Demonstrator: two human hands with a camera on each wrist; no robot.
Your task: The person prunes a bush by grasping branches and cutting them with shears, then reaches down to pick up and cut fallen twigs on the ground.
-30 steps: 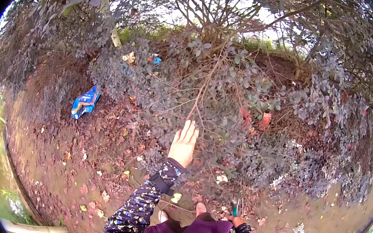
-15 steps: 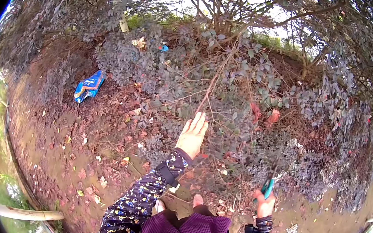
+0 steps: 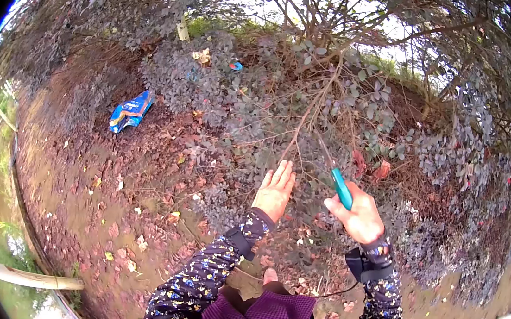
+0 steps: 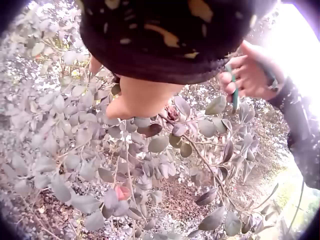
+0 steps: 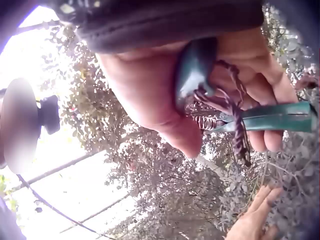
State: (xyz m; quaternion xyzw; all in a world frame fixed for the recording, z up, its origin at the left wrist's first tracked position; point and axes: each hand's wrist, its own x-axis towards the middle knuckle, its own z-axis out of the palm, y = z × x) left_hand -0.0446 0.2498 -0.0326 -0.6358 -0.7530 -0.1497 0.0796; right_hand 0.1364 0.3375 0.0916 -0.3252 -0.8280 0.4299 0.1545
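Note:
In the head view my left hand (image 3: 273, 193) is at the near end of a thin leafy branch (image 3: 309, 115), its fingers straight along it. The left wrist view shows the thumb (image 4: 120, 109) among the leaves, with a stem (image 4: 200, 155) running from beside it; the palm side is hidden. To the right, my right hand (image 3: 360, 216) holds pruning shears (image 3: 341, 188) with teal handles, the blades directed up at the branch. In the right wrist view the handles (image 5: 280, 117) stand apart, with a spring and a twisted dark cord (image 5: 237, 115) between them.
Shrub foliage (image 3: 448, 145) surrounds the branch, with several bare stems (image 3: 298, 18) at the back. A crumpled blue packet (image 3: 132, 112) lies on leaf litter at left. A pale pole (image 3: 30, 276) is at lower left. A cable (image 3: 338, 292) hangs by the right sleeve.
My right hand has risen from beside the body, with the pruning shears, to the right of the branch. The left hand stays at the branch end while the view shifts slightly.

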